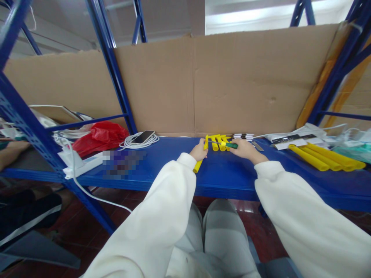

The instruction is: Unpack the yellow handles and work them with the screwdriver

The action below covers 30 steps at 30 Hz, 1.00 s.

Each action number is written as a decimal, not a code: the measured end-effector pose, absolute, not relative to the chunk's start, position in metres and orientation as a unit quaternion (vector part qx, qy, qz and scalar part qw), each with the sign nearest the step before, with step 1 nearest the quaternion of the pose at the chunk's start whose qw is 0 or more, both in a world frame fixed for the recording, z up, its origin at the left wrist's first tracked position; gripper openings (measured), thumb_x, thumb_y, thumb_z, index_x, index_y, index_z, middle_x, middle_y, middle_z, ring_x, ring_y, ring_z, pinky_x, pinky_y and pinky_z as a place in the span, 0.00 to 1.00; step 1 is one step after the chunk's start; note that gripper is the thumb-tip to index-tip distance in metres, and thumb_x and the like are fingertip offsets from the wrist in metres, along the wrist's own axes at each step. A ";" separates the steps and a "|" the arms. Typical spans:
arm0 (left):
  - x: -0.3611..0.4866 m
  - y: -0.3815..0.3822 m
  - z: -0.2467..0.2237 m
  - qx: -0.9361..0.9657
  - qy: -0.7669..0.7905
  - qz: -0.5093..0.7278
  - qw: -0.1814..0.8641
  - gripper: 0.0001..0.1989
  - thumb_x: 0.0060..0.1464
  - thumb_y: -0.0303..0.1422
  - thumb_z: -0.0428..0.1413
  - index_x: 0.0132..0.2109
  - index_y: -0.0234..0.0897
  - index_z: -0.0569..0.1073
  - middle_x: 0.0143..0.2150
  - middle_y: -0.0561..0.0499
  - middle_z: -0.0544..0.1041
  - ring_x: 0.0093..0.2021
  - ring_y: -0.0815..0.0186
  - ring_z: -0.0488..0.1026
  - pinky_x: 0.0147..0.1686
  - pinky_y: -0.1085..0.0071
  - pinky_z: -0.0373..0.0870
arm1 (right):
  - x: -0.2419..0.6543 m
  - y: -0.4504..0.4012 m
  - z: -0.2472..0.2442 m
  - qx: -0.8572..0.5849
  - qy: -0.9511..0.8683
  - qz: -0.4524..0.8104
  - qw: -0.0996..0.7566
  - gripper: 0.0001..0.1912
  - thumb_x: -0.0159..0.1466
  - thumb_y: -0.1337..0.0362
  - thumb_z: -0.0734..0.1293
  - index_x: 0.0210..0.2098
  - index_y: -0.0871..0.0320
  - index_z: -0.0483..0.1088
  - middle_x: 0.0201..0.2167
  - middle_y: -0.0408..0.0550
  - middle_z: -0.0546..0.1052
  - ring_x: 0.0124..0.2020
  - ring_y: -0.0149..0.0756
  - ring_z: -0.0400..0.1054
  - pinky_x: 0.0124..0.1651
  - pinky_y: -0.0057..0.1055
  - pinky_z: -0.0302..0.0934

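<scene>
"Brown cardboard lines the back edge of the blue bench in the head view. Where are the hands?"

"Both are over the bench, between its front and back edges. The left hand is curled around a yellow piece, whose lower end slants toward the front edge."

"And the right?"

"The right hand is wrapped round the green handle of a screwdriver. Its shaft points left, at the upper part of that piece; whether the tip touches, I can't tell."

"Behind them?"

"More yellow pieces, side by side near the back edge."

"And farther out?"

"Well to the right, yellow tubes lie together. On the left, a phone rests on coiled white cable near the back edge, just beside a red plastic bag."
</scene>
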State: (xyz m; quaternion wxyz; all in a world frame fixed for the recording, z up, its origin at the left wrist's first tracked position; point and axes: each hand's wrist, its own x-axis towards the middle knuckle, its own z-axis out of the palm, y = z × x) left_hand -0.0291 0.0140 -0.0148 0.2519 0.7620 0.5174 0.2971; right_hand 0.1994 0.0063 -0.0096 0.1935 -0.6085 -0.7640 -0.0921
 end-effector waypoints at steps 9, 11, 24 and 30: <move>-0.029 0.013 -0.015 0.761 0.518 0.297 0.254 0.19 0.62 0.24 0.50 0.59 0.35 0.59 0.34 0.50 0.80 0.30 0.66 0.78 0.44 0.65 0.77 | 0.192 0.000 -0.008 -0.645 -0.736 -0.081 0.187 0.15 0.60 0.66 0.67 0.47 0.60 0.72 0.43 0.59 0.81 0.41 0.47 0.76 0.39 0.31 0.62; -0.029 0.014 -0.015 0.760 0.517 0.300 0.255 0.19 0.62 0.24 0.50 0.59 0.35 0.59 0.36 0.49 0.80 0.29 0.67 0.78 0.43 0.65 0.77 | 0.193 0.001 -0.008 -0.638 -0.742 -0.070 0.195 0.13 0.61 0.66 0.66 0.46 0.60 0.73 0.44 0.59 0.81 0.42 0.47 0.76 0.40 0.31 0.62; -0.028 0.015 -0.015 0.763 0.517 0.295 0.253 0.22 0.61 0.23 0.51 0.61 0.34 0.58 0.34 0.50 0.79 0.29 0.66 0.77 0.45 0.62 0.76 | 0.198 0.008 -0.014 -0.630 -0.746 -0.063 0.206 0.12 0.60 0.66 0.67 0.43 0.59 0.73 0.38 0.55 0.81 0.38 0.43 0.76 0.37 0.28 0.62; -0.027 0.014 -0.016 0.762 0.519 0.293 0.253 0.22 0.62 0.24 0.51 0.61 0.34 0.57 0.34 0.50 0.79 0.29 0.66 0.78 0.45 0.64 0.76 | 0.199 0.007 -0.011 -0.624 -0.749 -0.086 0.206 0.12 0.59 0.67 0.68 0.43 0.59 0.73 0.42 0.57 0.81 0.42 0.44 0.76 0.41 0.30 0.64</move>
